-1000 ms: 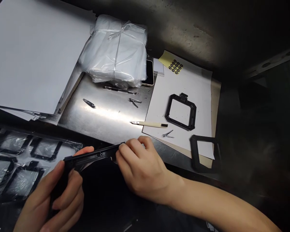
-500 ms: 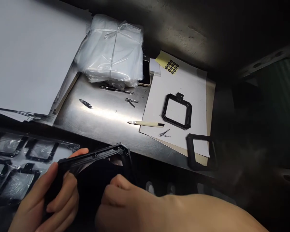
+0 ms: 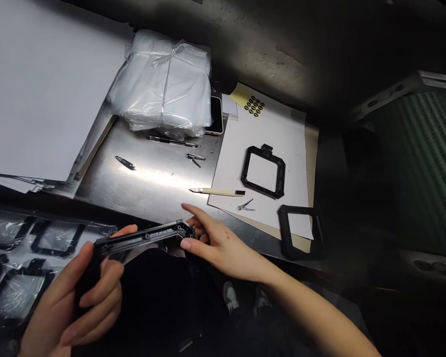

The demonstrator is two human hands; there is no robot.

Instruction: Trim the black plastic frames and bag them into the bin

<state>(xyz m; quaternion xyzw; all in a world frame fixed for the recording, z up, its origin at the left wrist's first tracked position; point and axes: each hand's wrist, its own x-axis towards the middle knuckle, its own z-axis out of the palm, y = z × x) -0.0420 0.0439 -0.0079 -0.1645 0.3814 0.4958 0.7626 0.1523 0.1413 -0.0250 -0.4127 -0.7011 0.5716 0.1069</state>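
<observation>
My left hand (image 3: 85, 292) grips one end of a black plastic frame (image 3: 144, 237), which I hold tilted below the table's front edge. At its far corner is my right hand (image 3: 223, 243), with the thumb in front, the index finger stretched out past the corner and the other fingers partly hidden behind. A similar black frame (image 3: 246, 173) with a tab on top lies on white paper (image 3: 230, 148). Another black frame (image 3: 285, 233) is at the table's front edge. Near my hands lie a craft knife (image 3: 223, 191) and small nail clippers (image 3: 246, 205).
Bagged black frames (image 3: 55, 238) lie at lower left. On the metal table (image 3: 148, 188) are a paper stack (image 3: 52, 89), a tied plastic-wrapped bundle (image 3: 163, 84), a phone (image 3: 217, 116), a pen (image 3: 171, 141), more clippers (image 3: 195, 157) and yellow stickers (image 3: 254, 105). Green ribbed material (image 3: 423, 153) is at right.
My right hand has gone from a fist below the frame up to its far corner, with the fingers opening around it. The left hand still grips the frame. The view has shifted slightly.
</observation>
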